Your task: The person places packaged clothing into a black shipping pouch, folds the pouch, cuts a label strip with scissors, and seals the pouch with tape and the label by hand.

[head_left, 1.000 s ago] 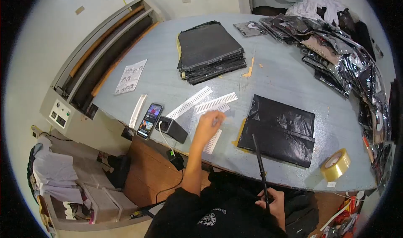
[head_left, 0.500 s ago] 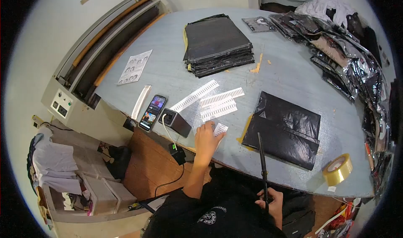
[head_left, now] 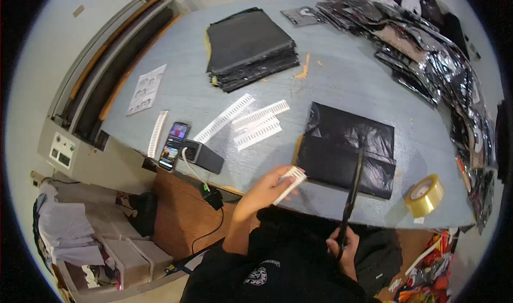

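Paper label strip, thin and floppy, sits pinched at its near end in the left hand over the near table edge; best held flat by its edges. Right hand grips long scissors, fingers closed.

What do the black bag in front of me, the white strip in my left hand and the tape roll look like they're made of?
Black bag: thin glossy plastic film, judging by its crinkles and shiny highlights. White strip in the left hand: probably paper or a sticker sheet, matte, flat, with printed rows. Tape roll: clear yellowish plastic tape, seemingly on a pale cardboard core.
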